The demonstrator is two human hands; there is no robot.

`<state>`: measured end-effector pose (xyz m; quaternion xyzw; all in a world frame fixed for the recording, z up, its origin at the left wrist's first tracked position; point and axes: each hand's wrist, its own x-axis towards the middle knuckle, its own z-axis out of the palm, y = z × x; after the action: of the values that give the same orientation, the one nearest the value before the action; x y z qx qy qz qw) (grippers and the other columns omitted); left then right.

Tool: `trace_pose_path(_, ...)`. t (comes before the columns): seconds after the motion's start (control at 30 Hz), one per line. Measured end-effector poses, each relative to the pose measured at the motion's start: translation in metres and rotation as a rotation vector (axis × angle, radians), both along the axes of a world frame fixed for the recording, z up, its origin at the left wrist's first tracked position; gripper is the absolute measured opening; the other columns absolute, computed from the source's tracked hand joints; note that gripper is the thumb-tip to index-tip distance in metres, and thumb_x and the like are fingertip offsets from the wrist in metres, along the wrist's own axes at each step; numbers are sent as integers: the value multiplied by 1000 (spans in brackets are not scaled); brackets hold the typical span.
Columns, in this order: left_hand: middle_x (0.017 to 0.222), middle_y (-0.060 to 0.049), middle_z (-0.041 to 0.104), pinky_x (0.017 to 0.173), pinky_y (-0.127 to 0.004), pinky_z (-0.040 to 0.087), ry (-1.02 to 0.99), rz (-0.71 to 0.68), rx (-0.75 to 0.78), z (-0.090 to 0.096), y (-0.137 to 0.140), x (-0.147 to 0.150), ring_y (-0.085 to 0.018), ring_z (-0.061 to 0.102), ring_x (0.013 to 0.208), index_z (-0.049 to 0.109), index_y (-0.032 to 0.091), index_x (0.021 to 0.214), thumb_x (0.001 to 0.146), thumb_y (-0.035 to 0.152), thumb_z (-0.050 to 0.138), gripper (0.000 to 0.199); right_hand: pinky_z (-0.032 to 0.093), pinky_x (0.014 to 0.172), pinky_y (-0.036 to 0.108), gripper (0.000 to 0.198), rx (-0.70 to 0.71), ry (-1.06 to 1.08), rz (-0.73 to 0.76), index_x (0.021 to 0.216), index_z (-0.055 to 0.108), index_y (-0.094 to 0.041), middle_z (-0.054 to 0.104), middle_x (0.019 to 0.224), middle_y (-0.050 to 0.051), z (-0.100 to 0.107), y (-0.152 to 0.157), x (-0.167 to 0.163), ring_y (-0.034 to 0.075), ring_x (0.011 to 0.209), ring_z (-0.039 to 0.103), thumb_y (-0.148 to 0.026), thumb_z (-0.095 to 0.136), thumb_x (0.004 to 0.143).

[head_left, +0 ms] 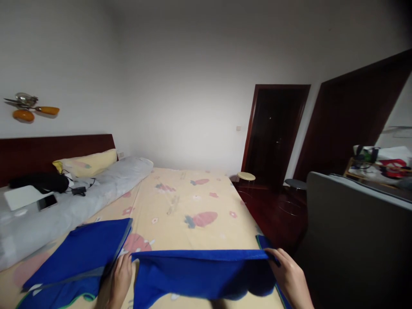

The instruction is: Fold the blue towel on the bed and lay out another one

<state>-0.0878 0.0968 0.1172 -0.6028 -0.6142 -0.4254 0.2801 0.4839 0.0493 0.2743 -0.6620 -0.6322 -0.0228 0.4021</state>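
A blue cloth [199, 272] is stretched between my two hands above the bed, its upper edge pulled nearly straight. At its left corner my left hand [121, 274] is closed on the fabric. My right hand [286, 270] pinches the opposite corner near the bed's right side. Left of my left hand lies a folded blue cloth [86, 244] with a grey edge. Below that, more blue fabric [64, 294] with green trim shows. Another piece of blue fabric with green trim [262, 242] lies at the bed's right edge, partly hidden behind my right hand.
The bed wears a cream sheet [180, 189] with a carrot print. A grey rolled quilt [112, 193] carries a phone [47, 202] and cables, beside a yellow pillow [90, 163]. Two stools [246, 176] stand beyond the bed's right side; a dark grey panel [347, 240] rises at right.
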Motion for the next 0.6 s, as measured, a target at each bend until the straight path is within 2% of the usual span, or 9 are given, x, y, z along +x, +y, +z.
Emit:
trace_pose_path(0.07,84,-8,76,73,-31,59,2,15,4,-7,-1,-9,-21,72,80,65,20,89,89,38,39,31,50,69,29,21,-68,45,52,85,68,-26,67,82,4,-1,1,8,18,75,65,-37,55,74)
trace_pose_path(0.13,84,-9,76,73,-30,59,-50,16,1,-2,-1,-14,-21,72,80,64,20,91,90,42,36,36,50,69,29,17,-150,29,96,80,68,-27,66,82,3,-2,2,17,18,74,65,-37,55,74)
trace_pose_path(0.27,82,-10,76,72,-30,59,-186,11,-2,27,4,-19,-20,72,77,64,20,89,89,54,30,49,47,64,30,13,-250,-63,140,71,65,-27,67,78,3,-5,2,33,19,72,65,-33,54,73)
trace_pose_path(0.4,85,-9,78,75,-32,59,-257,-27,-26,55,12,-28,-21,73,79,65,22,86,84,66,27,58,42,59,29,5,-379,-111,62,65,63,-27,70,70,2,-10,1,44,20,68,65,-28,58,64)
trace_pose_path(0.5,87,-7,79,73,-30,59,-314,-68,-128,69,14,-42,-22,73,79,65,24,86,79,71,30,59,41,60,28,8,-428,-111,27,61,62,-26,70,66,0,-8,-1,49,19,66,64,-30,56,65)
trace_pose_path(0.6,84,-3,79,75,-27,57,-359,-182,-330,82,12,-57,-20,73,81,64,27,83,76,67,42,46,42,62,28,18,-460,-92,79,59,63,-24,70,62,1,1,-2,57,19,66,64,-38,56,67)
